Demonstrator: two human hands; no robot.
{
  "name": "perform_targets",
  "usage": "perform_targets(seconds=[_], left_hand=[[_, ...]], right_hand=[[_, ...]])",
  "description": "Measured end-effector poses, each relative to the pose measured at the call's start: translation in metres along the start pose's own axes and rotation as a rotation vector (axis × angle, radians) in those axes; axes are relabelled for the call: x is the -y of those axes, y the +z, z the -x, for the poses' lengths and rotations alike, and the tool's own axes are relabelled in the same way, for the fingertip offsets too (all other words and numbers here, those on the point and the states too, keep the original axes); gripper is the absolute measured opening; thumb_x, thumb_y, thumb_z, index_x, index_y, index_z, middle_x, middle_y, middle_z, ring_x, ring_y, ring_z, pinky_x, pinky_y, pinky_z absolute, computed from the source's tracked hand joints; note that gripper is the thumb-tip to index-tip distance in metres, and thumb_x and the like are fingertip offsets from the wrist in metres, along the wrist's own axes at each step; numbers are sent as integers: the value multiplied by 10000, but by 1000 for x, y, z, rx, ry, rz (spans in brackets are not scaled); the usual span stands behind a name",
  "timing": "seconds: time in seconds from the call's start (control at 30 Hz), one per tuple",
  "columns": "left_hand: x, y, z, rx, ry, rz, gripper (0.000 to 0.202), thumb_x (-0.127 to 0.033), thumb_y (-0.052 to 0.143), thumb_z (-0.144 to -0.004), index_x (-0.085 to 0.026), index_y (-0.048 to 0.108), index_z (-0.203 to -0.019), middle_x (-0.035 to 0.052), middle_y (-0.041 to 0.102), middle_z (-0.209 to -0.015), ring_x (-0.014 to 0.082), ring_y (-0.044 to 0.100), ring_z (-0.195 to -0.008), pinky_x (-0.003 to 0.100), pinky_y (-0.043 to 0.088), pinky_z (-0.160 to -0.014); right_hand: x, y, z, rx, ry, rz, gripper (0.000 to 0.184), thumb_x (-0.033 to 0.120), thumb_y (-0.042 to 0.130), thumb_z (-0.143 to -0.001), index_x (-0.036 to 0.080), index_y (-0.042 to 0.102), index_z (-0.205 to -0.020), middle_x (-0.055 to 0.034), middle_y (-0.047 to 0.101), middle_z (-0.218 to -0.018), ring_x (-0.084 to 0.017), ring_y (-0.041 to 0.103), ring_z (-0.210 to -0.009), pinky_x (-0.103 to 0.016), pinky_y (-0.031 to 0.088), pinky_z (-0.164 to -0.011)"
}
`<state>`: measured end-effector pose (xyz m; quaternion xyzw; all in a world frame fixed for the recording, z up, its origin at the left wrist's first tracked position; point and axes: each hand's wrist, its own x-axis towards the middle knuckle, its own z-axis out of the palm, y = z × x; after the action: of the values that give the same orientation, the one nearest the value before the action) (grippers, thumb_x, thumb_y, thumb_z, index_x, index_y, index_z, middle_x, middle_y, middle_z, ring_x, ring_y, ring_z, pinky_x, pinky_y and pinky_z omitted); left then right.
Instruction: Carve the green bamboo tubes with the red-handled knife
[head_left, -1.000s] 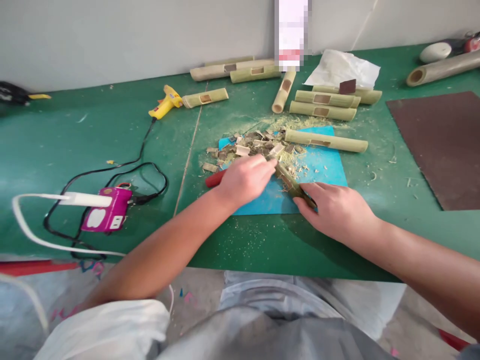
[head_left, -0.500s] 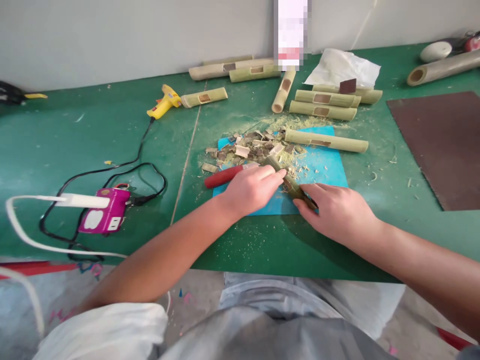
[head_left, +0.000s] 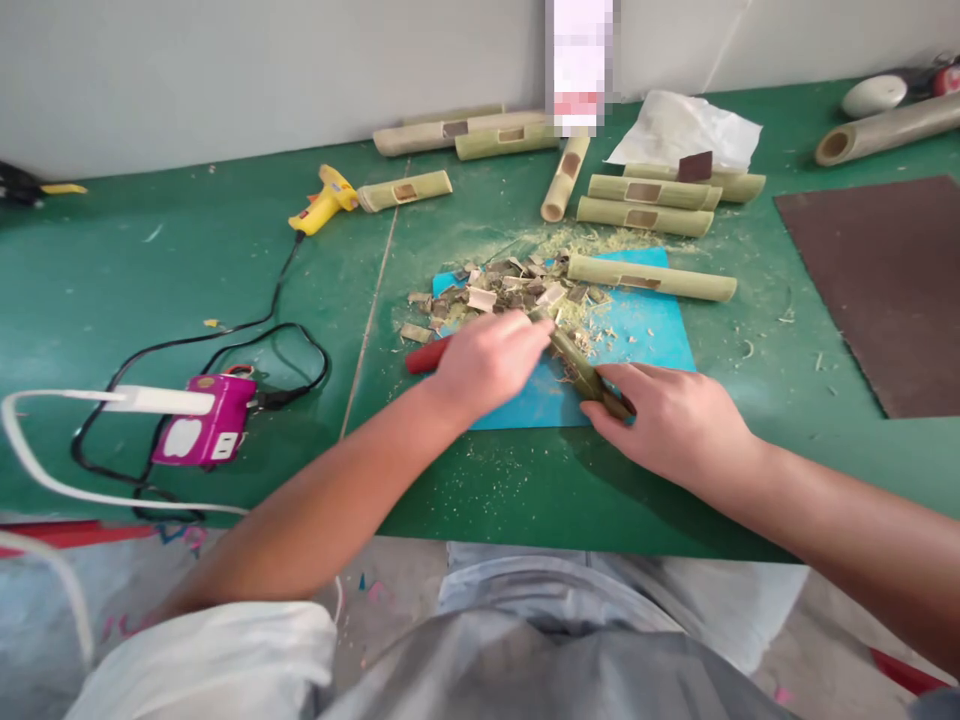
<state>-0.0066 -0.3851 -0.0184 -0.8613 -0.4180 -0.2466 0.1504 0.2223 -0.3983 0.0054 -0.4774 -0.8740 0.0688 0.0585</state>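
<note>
A green bamboo tube (head_left: 577, 362) lies slantwise over the blue sheet (head_left: 652, 340), with a cut opening along its upper side. My right hand (head_left: 671, 415) is closed round its near end, thumb on the near side. My left hand (head_left: 491, 362) is closed at the far end and covers it; its fingertips are partly hidden. A red handle (head_left: 426, 357) sticks out to the left from under my left hand, its other end hidden. Bamboo chips (head_left: 510, 285) and shavings are heaped just beyond my left hand. Another cut bamboo tube (head_left: 690, 284) rests across the sheet's far side.
Several notched bamboo tubes (head_left: 643, 218) lie toward the wall, near a white plastic bag (head_left: 686, 130). A yellow glue gun (head_left: 324, 205) and a magenta power adapter (head_left: 204, 420) with cords are on the left. A brown sheet (head_left: 885, 300) covers part of the right side.
My left hand has slid slightly away from me and left along the bamboo tube, now covering its far end. The right hand keeps its hold, almost unmoved.
</note>
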Motion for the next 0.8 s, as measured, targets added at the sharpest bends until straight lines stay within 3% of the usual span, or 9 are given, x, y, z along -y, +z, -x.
perform_targets(seconds=[0.07,0.17,0.3,0.4,0.5,0.67,0.8], left_hand=[[-1,-1,0,8,-37,-22,249,-183,484,-1028,-113,722,-1045,48,684,-747,146,641,-687,270,502,-633],[-3,-2,2,23,72,39,231,-211,518,-1020,-115,705,-1114,35,695,-781,146,645,-683,277,520,-654],[-5,-3,4,-10,2,-44,238,-169,495,-1018,-76,712,-1050,55,683,-754,157,643,-670,284,504,-629],[-6,-4,3,7,57,10,234,-180,505,-1017,-87,709,-1085,37,675,-736,145,630,-649,277,492,-616],[-4,-4,2,-51,-32,-5,226,-191,515,-1020,-114,727,-1024,32,673,-726,138,625,-653,273,489,-630],[-1,-3,4,7,20,58,252,-207,492,-1032,-101,712,-1092,43,694,-766,138,640,-682,268,516,-649],[-4,-2,5,3,-53,-10,285,-203,452,-1043,-109,721,-1039,53,693,-756,148,648,-690,280,517,-654]], right_hand=[[1,1,0,-16,-7,-9,249,421,590,-878,191,654,-808,-9,661,-660,-116,479,-527,-271,186,-539],[1,2,0,-22,-13,-15,237,416,612,-861,190,667,-817,-19,688,-684,-124,503,-533,-271,191,-537],[2,3,1,-23,3,-18,220,405,600,-872,203,689,-874,-25,735,-763,-136,544,-559,-277,198,-542],[3,3,1,6,5,-14,212,397,603,-866,202,685,-858,-19,728,-737,-142,554,-557,-281,201,-540],[4,3,0,2,20,-12,218,389,584,-875,206,700,-892,-22,743,-775,-150,579,-580,-284,214,-544],[4,2,0,32,24,-19,232,393,578,-882,206,710,-924,-23,745,-784,-159,598,-605,-287,224,-547],[5,0,-1,46,23,-13,220,385,576,-889,202,698,-901,-28,744,-791,-154,590,-601,-288,226,-550]])
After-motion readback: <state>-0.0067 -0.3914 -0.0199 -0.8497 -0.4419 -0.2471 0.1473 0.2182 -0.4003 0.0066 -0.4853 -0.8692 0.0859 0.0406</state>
